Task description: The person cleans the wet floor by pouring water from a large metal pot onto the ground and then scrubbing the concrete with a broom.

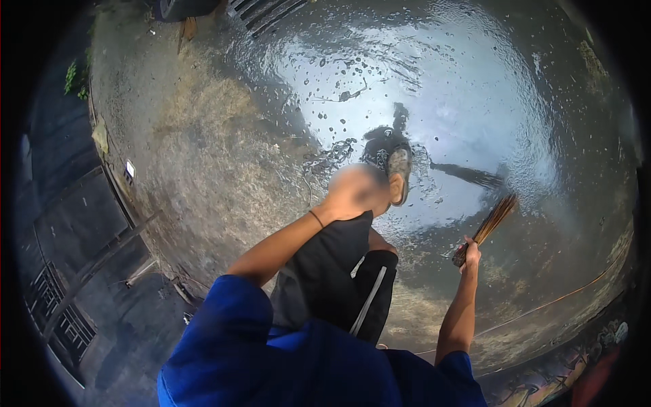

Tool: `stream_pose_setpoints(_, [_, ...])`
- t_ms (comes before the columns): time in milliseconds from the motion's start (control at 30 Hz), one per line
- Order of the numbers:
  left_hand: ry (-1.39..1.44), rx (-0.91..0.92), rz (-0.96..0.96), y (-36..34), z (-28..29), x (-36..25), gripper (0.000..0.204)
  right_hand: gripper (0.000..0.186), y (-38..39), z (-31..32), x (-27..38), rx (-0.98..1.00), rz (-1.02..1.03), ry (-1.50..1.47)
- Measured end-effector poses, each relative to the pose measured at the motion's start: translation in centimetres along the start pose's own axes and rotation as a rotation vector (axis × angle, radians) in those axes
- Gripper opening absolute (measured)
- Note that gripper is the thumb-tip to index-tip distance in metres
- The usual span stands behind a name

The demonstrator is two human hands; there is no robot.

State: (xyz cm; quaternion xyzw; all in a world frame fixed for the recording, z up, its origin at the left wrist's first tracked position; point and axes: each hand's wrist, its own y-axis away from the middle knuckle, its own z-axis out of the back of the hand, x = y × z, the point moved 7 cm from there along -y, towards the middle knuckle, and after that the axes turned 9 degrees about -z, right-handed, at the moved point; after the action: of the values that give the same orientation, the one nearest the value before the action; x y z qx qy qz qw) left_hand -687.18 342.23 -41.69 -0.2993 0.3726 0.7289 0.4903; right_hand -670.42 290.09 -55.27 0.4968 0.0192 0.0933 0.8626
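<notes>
My right hand (469, 256) is closed around the bound end of a stick broom (496, 220), a bundle of thin brown sticks. It is held out to my right, its loose tips pointing up and away over the wet floor (468, 95). Bent at the elbow, my left arm brings my left hand (349, 195) to the knee of my dark trousers (325, 264). That hand is smeared by blur, so its fingers cannot be made out. Just beyond it, one foot in a worn, pale shoe (400, 167) stands on the wet concrete.
Water on the floor mirrors the sky, my outline and the broom. A slotted drain grate (268, 13) lies at the far edge. Along the left runs a ledge with a long pole (95, 271). A thin cable (563, 296) crosses the right side, near a painted wall (563, 380).
</notes>
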Motion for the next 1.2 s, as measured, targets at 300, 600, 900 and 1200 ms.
stream_pose_setpoints(300, [-0.500, 0.329, 0.176, 16.5, 14.7, 15.2, 0.056, 0.013, -1.5, -18.8, -6.3, 0.154, 0.023, 0.140])
stream_pose_setpoints(600, [-0.396, 0.381, 0.314, 15.2, 22.0, 28.5, 0.059, 0.013, 14.3, -68.8, -7.4, 0.629, 0.442, 0.549])
stream_pose_setpoints(900, [-0.164, 0.341, 0.319, 16.8, 28.0, 35.1, 0.052, 0.030, 33.7, -87.2, -6.2, 0.718, 0.561, 0.853])
stream_pose_setpoints(1200, [-0.073, 0.479, 0.215, 16.9, 29.1, 38.0, 0.044, 0.039, 27.6, -63.6, -6.2, 0.338, 0.582, 0.163])
